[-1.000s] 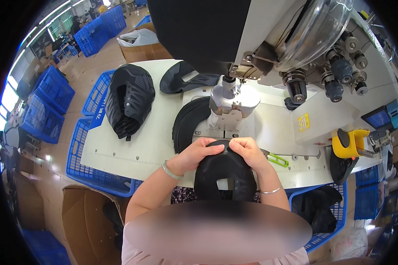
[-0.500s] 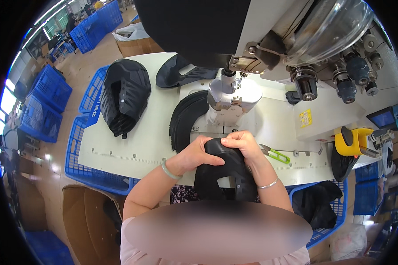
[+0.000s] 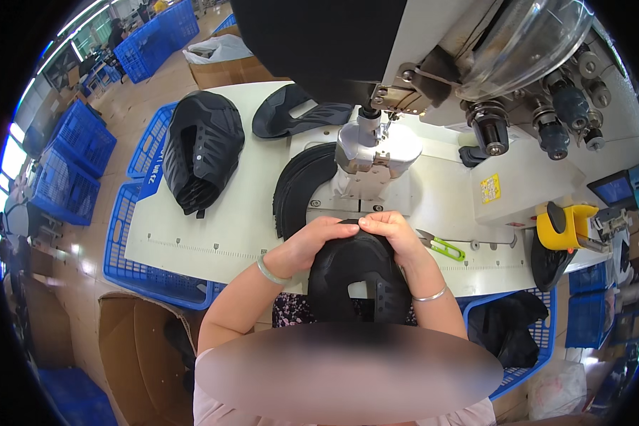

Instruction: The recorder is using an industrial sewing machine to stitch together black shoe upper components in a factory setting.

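Observation:
Both hands grip the top edge of a black shoe upper (image 3: 348, 266) at the table's front edge. My left hand (image 3: 318, 240) pinches it with the thumb lying along the edge. Close beside it, my right hand (image 3: 390, 233) pinches the same edge, thumb tip nearly meeting the left one. The upper hangs toward me, its opening showing in the lower part. Just beyond my hands stands the sewing machine's post (image 3: 373, 160). A curved stack of black pieces (image 3: 291, 192) lies left of the post, and green-handled thread snips (image 3: 446, 248) rest right of my right hand.
A pile of black shoe uppers (image 3: 202, 149) lies on the white table (image 3: 252, 192) at left; another upper (image 3: 298, 113) lies behind the curved stack. The machine head (image 3: 319, 42) overhangs the back. Blue baskets (image 3: 124, 241) flank the table, with a cardboard box (image 3: 138, 348) at lower left.
My left thumb has moved up to the top edge, close to the right thumb. The shoe upper has turned and spread flatter, its face showing more fully.

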Demonstrator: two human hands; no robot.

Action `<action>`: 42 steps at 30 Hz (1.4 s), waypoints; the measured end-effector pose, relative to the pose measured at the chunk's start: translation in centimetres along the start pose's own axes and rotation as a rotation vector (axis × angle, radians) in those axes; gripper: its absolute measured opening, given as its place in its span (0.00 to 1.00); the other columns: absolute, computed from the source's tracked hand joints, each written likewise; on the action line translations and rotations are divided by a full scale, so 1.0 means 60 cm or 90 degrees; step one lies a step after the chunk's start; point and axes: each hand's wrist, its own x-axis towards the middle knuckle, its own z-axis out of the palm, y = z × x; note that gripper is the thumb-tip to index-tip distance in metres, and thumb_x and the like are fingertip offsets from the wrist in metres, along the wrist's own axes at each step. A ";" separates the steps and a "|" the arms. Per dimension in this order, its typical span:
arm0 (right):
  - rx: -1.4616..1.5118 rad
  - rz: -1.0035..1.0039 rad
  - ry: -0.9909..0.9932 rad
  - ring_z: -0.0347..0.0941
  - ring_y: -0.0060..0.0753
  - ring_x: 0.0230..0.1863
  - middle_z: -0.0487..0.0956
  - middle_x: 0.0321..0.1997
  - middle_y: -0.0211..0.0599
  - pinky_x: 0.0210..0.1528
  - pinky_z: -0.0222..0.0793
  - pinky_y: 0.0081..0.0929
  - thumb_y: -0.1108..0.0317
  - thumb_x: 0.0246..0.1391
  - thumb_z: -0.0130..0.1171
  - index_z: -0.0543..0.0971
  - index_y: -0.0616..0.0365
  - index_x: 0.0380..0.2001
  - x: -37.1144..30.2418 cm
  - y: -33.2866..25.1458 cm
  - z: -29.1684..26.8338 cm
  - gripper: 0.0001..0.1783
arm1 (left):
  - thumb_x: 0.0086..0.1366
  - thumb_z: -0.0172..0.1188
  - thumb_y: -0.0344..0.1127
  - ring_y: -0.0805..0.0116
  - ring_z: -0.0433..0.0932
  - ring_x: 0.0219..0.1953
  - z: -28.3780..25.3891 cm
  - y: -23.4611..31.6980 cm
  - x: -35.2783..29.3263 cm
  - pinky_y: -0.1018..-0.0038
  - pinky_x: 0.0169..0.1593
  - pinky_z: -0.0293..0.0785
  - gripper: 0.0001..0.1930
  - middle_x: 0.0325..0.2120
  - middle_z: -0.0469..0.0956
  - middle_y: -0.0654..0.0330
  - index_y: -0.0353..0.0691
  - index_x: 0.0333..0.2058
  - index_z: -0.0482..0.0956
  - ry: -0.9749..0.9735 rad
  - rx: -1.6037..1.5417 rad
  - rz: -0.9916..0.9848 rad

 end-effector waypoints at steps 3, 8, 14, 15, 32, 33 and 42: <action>-0.003 -0.010 0.017 0.69 0.14 0.21 0.78 0.21 0.25 0.26 0.64 0.15 0.61 0.57 0.63 0.79 0.56 0.19 -0.001 0.000 0.005 0.15 | 0.64 0.60 0.34 0.74 0.80 0.36 0.008 0.002 -0.002 0.78 0.40 0.77 0.14 0.37 0.82 0.58 0.29 0.44 0.78 0.029 0.111 0.009; -0.013 -0.017 0.017 0.68 0.13 0.21 0.77 0.21 0.23 0.26 0.64 0.15 0.62 0.58 0.62 0.79 0.56 0.19 -0.003 -0.002 0.010 0.15 | 0.63 0.62 0.32 0.73 0.80 0.37 0.014 0.008 -0.008 0.78 0.41 0.77 0.15 0.37 0.82 0.57 0.27 0.44 0.78 0.049 0.133 0.008; -0.010 -0.059 -0.005 0.68 0.12 0.22 0.78 0.23 0.24 0.26 0.64 0.14 0.64 0.59 0.61 0.80 0.57 0.22 -0.011 -0.002 0.008 0.13 | 0.67 0.55 0.33 0.73 0.80 0.38 0.010 0.008 -0.010 0.78 0.43 0.77 0.13 0.38 0.82 0.56 0.27 0.44 0.78 0.032 0.084 0.066; -0.010 -0.070 -0.016 0.69 0.12 0.23 0.79 0.24 0.24 0.26 0.64 0.14 0.64 0.59 0.61 0.79 0.58 0.23 -0.012 -0.002 0.007 0.12 | 0.68 0.53 0.33 0.74 0.80 0.38 0.008 0.009 -0.009 0.78 0.43 0.77 0.13 0.38 0.82 0.57 0.28 0.43 0.78 0.026 -0.028 0.049; 0.000 -0.120 -0.048 0.66 0.09 0.23 0.77 0.24 0.22 0.25 0.63 0.12 0.63 0.63 0.57 0.77 0.57 0.25 -0.019 0.005 0.010 0.14 | 0.70 0.54 0.40 0.80 0.78 0.31 0.004 0.000 -0.001 0.83 0.35 0.75 0.15 0.32 0.81 0.63 0.31 0.39 0.80 0.094 0.112 0.048; 0.002 -0.119 -0.044 0.67 0.10 0.23 0.77 0.25 0.22 0.25 0.63 0.12 0.63 0.63 0.57 0.78 0.58 0.25 -0.019 0.006 0.010 0.14 | 0.70 0.54 0.39 0.79 0.79 0.30 0.004 -0.001 0.000 0.82 0.35 0.76 0.15 0.32 0.82 0.62 0.31 0.40 0.80 0.092 0.099 0.050; -0.018 -0.086 0.004 0.72 0.13 0.28 0.80 0.30 0.27 0.32 0.69 0.15 0.62 0.63 0.56 0.80 0.62 0.31 -0.014 0.007 0.008 0.14 | 0.70 0.55 0.41 0.79 0.79 0.31 0.001 0.003 0.002 0.82 0.35 0.75 0.16 0.33 0.82 0.62 0.31 0.40 0.80 0.102 0.095 0.028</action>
